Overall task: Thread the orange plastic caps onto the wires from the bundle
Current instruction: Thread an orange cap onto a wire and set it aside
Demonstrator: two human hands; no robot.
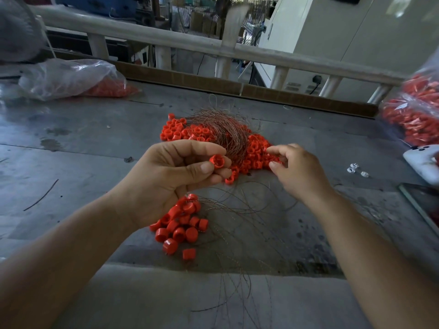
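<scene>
Nearest you, a heap of caps (180, 224), seemingly threaded, lies beside trailing wires (240, 211). Your left hand (166, 179) pinches one cap (216, 161) at its rim; it is probably light, rigid and slippery. Your right hand (299, 174) curls over the loose caps (255, 151); whether it holds anything cannot be told. Beyond lies the wire bundle (223, 130), thin and springy: grasp a strand near its tip.

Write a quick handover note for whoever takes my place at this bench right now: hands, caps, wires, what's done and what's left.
Left hand: pinches one orange cap between thumb and fingers.
Right hand: fingers over the loose cap pile, beside the wire bundle; whether it holds a wire cannot be told.
Done: the near cluster of caps, with wires trailing from it, looks threaded.
Left: no wire visibly through the held cap; most of the pile and the bundle remain.
</scene>
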